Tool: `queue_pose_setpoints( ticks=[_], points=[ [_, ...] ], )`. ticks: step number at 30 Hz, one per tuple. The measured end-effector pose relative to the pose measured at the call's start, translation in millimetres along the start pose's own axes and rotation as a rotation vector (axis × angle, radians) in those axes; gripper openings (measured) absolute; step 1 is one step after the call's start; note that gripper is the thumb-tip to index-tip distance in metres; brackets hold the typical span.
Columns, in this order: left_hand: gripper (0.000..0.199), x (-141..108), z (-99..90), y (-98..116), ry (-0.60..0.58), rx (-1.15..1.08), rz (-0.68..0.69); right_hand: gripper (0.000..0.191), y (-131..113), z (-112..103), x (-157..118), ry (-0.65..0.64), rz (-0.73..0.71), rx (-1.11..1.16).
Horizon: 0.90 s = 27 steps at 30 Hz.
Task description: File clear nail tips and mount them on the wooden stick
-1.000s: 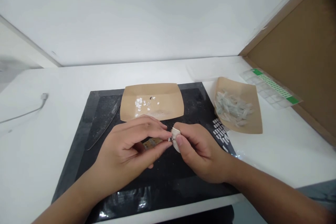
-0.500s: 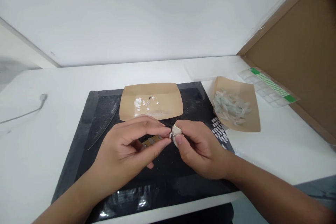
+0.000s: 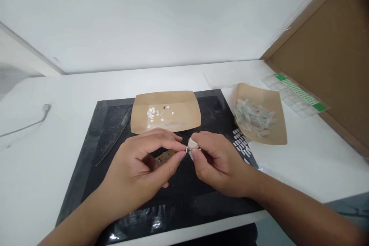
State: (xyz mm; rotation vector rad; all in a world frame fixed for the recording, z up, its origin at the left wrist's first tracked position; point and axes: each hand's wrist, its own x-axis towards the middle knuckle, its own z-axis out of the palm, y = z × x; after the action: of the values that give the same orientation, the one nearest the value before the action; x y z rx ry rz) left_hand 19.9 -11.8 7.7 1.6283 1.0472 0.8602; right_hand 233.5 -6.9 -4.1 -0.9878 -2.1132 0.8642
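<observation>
Over the black mat, my two hands meet at the fingertips. Thumb and index finger of my left hand pinch a tiny whitish-and-metallic piece, too small to name. My right hand is closed against the same spot, with a whitish cover or wrap at its fingertips; what it grips is mostly hidden. Below my left fingers shows a yellow-brown strip with small shiny bits on it, partly covered by the hand.
A brown paper tray behind my hands holds small white pieces. Another brown tray, at right, holds a pile of translucent strips. White labels stick to the mat's right edge. A clear compartment case and a cable lie farther out.
My left fingertips have shifted slightly left and the whitish cover at my right fingertips has tilted a little. Both hands stay together in the same place.
</observation>
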Motion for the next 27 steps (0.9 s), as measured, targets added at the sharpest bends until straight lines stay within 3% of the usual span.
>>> queue_pose_setpoints(
  ticks=[10,27],
  points=[
    [0.017,2.4,1.3,-0.2,0.025,0.096,0.089,0.023,1.3,1.7,-0.7,0.018,-0.009,-0.036],
    [0.014,1.9,-2.3,-1.1,-0.050,0.028,-0.004,0.024,0.3,-2.3,0.1,-0.043,0.063,0.201]
  ],
)
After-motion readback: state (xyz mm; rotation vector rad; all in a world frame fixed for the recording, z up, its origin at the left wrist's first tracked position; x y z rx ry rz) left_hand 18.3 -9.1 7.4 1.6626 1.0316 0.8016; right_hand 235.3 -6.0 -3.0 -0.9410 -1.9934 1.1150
